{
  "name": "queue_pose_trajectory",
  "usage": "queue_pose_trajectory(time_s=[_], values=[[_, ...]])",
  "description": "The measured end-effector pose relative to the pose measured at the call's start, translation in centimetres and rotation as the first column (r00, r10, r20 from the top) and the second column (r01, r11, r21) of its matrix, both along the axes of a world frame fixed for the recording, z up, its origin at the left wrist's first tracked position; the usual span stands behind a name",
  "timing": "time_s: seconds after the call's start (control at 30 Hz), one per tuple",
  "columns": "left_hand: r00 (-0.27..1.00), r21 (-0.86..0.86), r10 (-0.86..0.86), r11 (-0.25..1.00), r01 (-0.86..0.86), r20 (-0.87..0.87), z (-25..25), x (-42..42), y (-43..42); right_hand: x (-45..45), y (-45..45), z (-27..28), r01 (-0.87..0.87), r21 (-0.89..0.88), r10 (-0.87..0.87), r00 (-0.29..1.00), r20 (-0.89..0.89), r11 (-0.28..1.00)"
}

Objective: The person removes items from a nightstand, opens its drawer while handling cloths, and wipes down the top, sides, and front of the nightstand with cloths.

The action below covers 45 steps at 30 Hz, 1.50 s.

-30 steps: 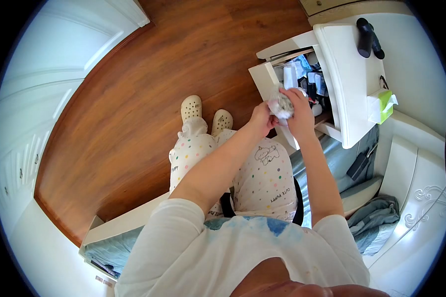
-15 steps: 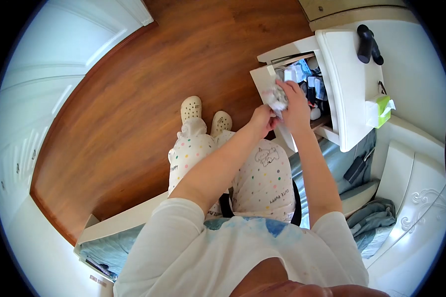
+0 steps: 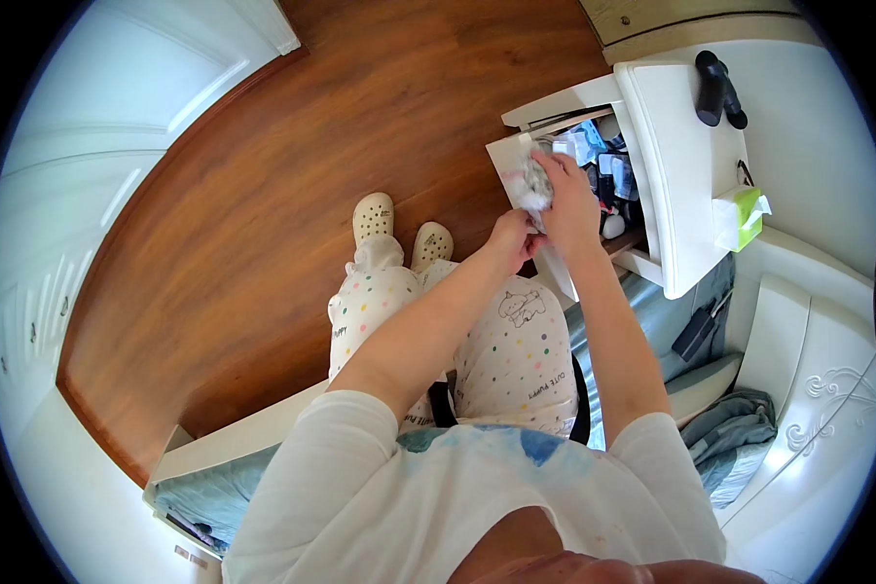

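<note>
Both hands are over the front of an open drawer (image 3: 521, 165) in a white nightstand. A small crinkled, see-through plastic bag (image 3: 532, 191) with whitish-grey contents is between them; what is inside is too blurred to name. My right hand (image 3: 569, 200) is closed round the bag's right side. At the bag's lower end, my left hand (image 3: 516, 238) is closed in a pinch on its edge, with the fingertips partly hidden. Behind my right hand, the drawer holds several jumbled items, among them a light blue packet (image 3: 584, 136), dark objects (image 3: 615, 175) and a white round item (image 3: 613, 226).
On the nightstand top (image 3: 676, 175) stand a black handheld device (image 3: 715, 88) and a green and white tissue box (image 3: 743, 216). A bed with blue-grey bedding (image 3: 642, 311) is beside my legs. A dark pouch-like item (image 3: 696, 331) lies there. Wooden floor (image 3: 214, 253) stretches left.
The bag and my right hand have shifted slightly left and up, towards the drawer front. My left hand stays at the bag's lower end.
</note>
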<state>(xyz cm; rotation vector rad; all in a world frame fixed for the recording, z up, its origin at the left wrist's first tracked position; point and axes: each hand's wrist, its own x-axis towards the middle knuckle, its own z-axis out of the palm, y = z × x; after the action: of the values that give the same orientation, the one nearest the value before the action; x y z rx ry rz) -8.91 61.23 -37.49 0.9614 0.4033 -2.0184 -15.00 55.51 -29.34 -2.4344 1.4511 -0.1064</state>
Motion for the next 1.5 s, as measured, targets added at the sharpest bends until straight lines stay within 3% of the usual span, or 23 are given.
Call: queue_pose_trajectory(time_s=[0.1, 0.23, 0.3, 0.63, 0.7, 0.9, 0.97, 1.0, 1.1, 1.13, 1.23, 1.4, 1.47, 1.5], values=[[0.998, 0.007, 0.012, 1.000, -0.013, 0.055, 0.5, -0.3, 0.0, -1.2, 1.8, 0.5, 0.068, 0.061, -0.068, 0.998, -0.003, 0.996], [0.995, -0.070, 0.091, 0.994, -0.088, 0.029, -0.8, -0.8, 0.4, 0.6, 0.1, 0.2, 0.075, 0.018, -0.074, 0.996, -0.045, 0.997], [0.998, -0.113, -0.055, 0.992, 0.060, 0.041, -0.2, 0.0, 0.2, 2.4, -1.5, 0.2, 0.070, 0.029, -0.069, 0.997, -0.019, 0.997], [0.997, -0.007, 0.072, 0.997, -0.072, 0.002, 1.1, 0.1, 0.0, -0.4, 2.2, 1.0, 0.106, 0.097, -0.098, 0.992, -0.083, 0.990], [0.996, -0.012, 0.087, 0.996, -0.087, 0.034, -0.1, -0.3, 0.0, 0.1, 1.4, 0.3, 0.080, 0.011, -0.079, 0.997, -0.026, 0.997], [0.999, -0.121, -0.018, 0.993, 0.014, -0.032, -1.7, 0.1, 0.4, 2.6, -1.1, 0.0, 0.079, 0.015, -0.079, 0.997, -0.003, 0.997], [1.000, -0.055, 0.012, 0.998, -0.013, -0.007, 0.3, 0.4, -0.1, 0.9, 0.3, 0.2, 0.045, 0.021, -0.045, 0.999, 0.003, 0.999], [0.999, 0.018, 0.039, 0.999, -0.040, 0.023, 0.9, 0.5, -0.1, -0.2, 1.2, 0.2, 0.090, 0.052, -0.089, 0.996, -0.020, 0.995], [0.999, -0.049, 0.029, 0.998, -0.030, -0.017, -0.7, 0.3, 0.5, -2.6, 4.0, 1.4, 0.138, 0.108, -0.138, 0.990, -0.007, 0.985], [0.998, 0.023, 0.067, 0.998, -0.067, -0.020, -1.2, -0.3, 0.2, -3.6, 4.7, 1.5, 0.150, 0.112, -0.150, 0.989, -0.009, 0.982], [0.999, 0.010, 0.022, 1.000, -0.021, -0.024, -1.7, 0.0, 0.2, -6.9, 7.1, 1.1, 0.141, 0.090, -0.139, 0.990, -0.029, 0.986], [1.000, 0.038, -0.003, 0.999, 0.002, 0.019, -0.7, 0.0, -0.1, -12.3, 11.6, -0.3, 0.280, 0.014, -0.279, 0.959, -0.047, 0.960], [0.995, -0.186, -0.078, 0.980, 0.065, -0.061, -0.2, -0.1, -0.3, -14.6, 12.1, -0.9, 0.329, -0.031, -0.330, 0.940, -0.088, 0.944], [0.995, -0.185, -0.074, 0.981, 0.061, -0.064, 0.8, -0.1, -0.4, -15.6, 12.1, -1.0, 0.451, -0.085, -0.456, 0.888, -0.056, 0.888]])
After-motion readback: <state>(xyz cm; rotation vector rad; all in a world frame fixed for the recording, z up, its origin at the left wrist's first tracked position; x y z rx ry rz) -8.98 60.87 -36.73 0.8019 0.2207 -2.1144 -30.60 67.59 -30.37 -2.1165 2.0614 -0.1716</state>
